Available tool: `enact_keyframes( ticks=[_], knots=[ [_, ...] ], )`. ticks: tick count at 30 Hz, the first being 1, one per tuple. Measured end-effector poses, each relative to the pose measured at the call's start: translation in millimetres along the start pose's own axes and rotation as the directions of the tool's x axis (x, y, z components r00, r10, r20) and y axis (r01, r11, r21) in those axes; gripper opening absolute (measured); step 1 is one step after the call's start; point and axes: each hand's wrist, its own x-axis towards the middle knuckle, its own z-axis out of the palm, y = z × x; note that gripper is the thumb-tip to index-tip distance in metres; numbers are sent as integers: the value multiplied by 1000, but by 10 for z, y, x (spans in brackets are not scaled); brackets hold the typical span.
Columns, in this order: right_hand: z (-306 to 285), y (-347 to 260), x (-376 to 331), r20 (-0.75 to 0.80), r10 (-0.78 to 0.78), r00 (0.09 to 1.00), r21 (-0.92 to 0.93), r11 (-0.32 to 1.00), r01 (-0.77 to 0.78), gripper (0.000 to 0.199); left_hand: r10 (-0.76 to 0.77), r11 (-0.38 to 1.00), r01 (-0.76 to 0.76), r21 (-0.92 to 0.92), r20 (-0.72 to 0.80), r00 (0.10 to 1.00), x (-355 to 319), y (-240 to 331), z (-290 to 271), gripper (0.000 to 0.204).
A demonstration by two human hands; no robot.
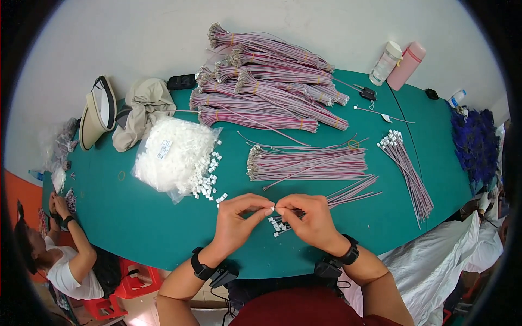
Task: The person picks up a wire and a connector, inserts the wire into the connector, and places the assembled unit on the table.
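Few finished wires [280,224] at near bench [163,228] edge; left hand [236,220] fingers pinch white connector [271,207], right hand [310,220] fingers pinch wire end; many wire bundles [272,87], bag of connectors [171,155] remain.

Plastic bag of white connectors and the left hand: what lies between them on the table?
In the head view, loose white connectors spilled from the bag toward the left hand.

left hand [235,223]: showing bare, wearing no glove or ring that can be made out.
right hand [311,220]: also showing bare.
left wrist: wearing a black band [200,267], with a small black device [223,275] hanging beneath it and a thin dark cable trailing down.
right wrist: wearing a matching black band [350,252], with a black boxy unit [328,267] sitting just beside it.
forearms: showing no sleeves.
torso: wearing a dark red garment [310,307], showing at the lower edge.
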Motion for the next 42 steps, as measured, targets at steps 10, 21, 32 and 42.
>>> enact_keyframes(
  ticks=[10, 21, 32, 42],
  knots=[
    [-26, -49, 16, 60, 74, 995, 104, 991, -80, 7, 16, 997, -19, 69, 42, 999, 11, 18, -59, 20],
    [-70, -59, 17, 71, 76, 995, 165, 983, -87, 6, -6, 999, 7, -54, 26, 1000, 2, 27, -68, 16],
    [-22, 27, 25, -19, -419, 908, -366, 848, 383, 9, -209, 939, 229, -256, 106, 972, 29, -27, -81, 20],
    [-76, -108, 25, -37, -194, 980, -132, 973, 187, 8, -86, 978, 94, -184, 55, 995, 16, -28, -110, 22]
  ],
)
